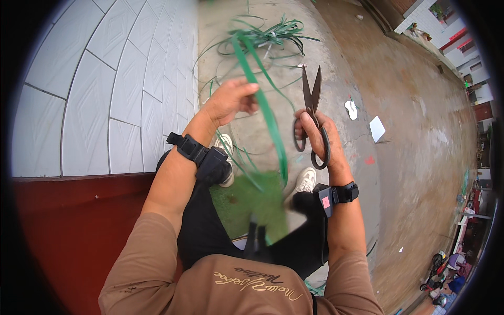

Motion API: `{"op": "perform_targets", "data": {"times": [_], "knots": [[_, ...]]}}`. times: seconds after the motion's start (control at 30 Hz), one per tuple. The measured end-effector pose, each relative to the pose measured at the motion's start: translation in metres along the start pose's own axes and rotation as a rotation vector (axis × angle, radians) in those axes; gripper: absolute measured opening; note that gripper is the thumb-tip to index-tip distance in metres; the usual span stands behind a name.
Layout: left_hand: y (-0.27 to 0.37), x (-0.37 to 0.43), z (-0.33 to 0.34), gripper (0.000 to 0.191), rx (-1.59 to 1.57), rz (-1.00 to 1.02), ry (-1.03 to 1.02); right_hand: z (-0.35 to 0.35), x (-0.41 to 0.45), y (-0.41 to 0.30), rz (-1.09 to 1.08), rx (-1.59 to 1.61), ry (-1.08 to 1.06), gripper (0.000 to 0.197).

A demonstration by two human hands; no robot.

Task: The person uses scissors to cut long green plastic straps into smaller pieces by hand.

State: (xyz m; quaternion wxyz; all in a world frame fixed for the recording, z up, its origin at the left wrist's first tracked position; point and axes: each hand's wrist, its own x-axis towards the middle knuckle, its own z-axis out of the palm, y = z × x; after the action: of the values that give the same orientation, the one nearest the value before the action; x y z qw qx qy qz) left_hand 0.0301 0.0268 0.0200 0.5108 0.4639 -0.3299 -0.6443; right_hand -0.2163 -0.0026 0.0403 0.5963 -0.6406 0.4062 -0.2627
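Observation:
My left hand [236,100] has its thumb and bent fingers at the edge of a long green plastic strap [264,108]; whether they grip it is unclear. The strap rises to a loop and hangs down between my hands, partly blurred. In my right hand [319,134] is a pair of dark metal scissors [312,94], blades parted and pointing away from me, free of the strap. Beyond my hands a tangled bundle of green straps [273,35] lies on the concrete, tied near its middle with something pale. Below my hands, between my legs, is a blurred green shape [252,201].
A white tiled wall [130,78] stands at the left, above a red ledge [86,220]. Loose strands spread over the ground near my shoes [305,181]. Right of the scissors lie a white scrap [351,110] and a white tile-like piece [377,129]. Motorbikes [437,264] stand far right.

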Motion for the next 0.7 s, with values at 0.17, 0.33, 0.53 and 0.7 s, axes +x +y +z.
{"op": "perform_targets", "data": {"times": [0.17,0.33,0.53,0.7], "knots": [[0.010,0.001,-0.017,0.017,0.044,0.063,0.082,-0.005,-0.022,-0.003,-0.033,-0.197,-0.318,0.044],[0.016,0.001,-0.025,0.018,0.011,0.160,0.120,-0.004,-0.041,-0.004,0.075,-0.272,-0.404,0.048],[0.016,0.003,-0.034,0.017,-0.021,0.201,0.060,-0.004,-0.043,0.014,-0.014,-0.381,-0.374,0.043],[0.017,0.004,-0.038,0.019,-0.058,0.211,0.105,-0.010,-0.043,0.019,0.034,-0.473,-0.373,0.040]]}}
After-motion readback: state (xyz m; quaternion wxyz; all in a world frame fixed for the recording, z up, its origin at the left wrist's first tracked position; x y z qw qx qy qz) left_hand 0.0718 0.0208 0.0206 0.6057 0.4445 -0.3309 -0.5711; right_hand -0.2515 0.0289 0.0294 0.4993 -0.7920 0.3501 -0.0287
